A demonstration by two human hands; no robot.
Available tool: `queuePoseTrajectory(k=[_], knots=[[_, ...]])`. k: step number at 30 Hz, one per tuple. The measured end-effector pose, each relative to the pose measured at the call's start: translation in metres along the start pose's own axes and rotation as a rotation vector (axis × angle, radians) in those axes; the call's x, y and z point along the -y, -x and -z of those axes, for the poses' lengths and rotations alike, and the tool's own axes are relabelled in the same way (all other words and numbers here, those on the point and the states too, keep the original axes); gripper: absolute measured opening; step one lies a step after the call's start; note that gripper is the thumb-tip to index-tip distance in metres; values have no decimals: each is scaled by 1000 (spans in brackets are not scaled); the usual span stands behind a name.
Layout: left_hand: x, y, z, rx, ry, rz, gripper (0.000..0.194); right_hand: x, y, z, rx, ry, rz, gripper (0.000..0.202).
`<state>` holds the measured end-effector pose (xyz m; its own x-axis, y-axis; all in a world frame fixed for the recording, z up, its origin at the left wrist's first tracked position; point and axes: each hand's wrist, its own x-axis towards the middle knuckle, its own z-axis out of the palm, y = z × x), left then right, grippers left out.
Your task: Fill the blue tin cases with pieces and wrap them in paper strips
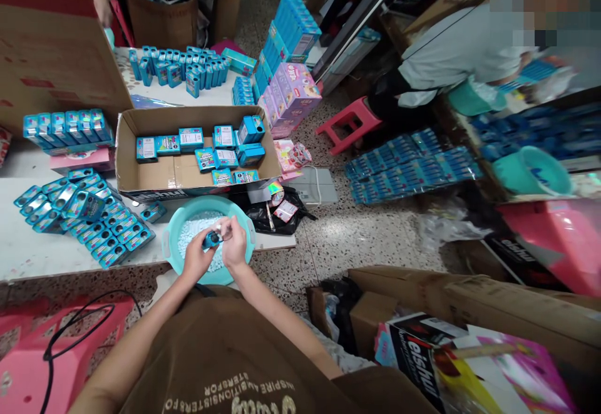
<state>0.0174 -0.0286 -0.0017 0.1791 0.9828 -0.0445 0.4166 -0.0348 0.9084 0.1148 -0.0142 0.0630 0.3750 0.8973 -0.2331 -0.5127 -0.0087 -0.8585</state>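
My left hand [199, 253] is closed round a small blue box [211, 239] with a dark round opening on its end. Right beside it, my right hand [233, 242] has its fingers pinched together at the box's edge; what they hold is too small to make out. Both hands are over a turquoise basin [169, 238] full of small pale pellets [190, 229]. Behind the basin stands an open cardboard carton [197, 185] with several blue boxes [191, 139] inside. One loose blue box [153, 212] lies left of the basin.
Rows of blue boxes [113, 226] cover the left of the white table [28, 257]. More stand at the back, near stacked purple cartons [295, 91]. A black bag [286, 213] lies right of the basin. A co-worker [436, 57] is at the right, near a pink stool [352, 123].
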Motion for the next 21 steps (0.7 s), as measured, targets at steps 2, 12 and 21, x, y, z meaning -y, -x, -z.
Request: queuePoseTrajectory(k=[2,12,21], knots=[[0,1,0,2,-7,-7,39,0,2,-1,-19,-27,-21,49],[1,7,-2,12,-37,-7,40,-1,9,1,22,-105,-74,50],[2,9,0,-41,-6,-47,40,-6,14,7,11,147,27,56]])
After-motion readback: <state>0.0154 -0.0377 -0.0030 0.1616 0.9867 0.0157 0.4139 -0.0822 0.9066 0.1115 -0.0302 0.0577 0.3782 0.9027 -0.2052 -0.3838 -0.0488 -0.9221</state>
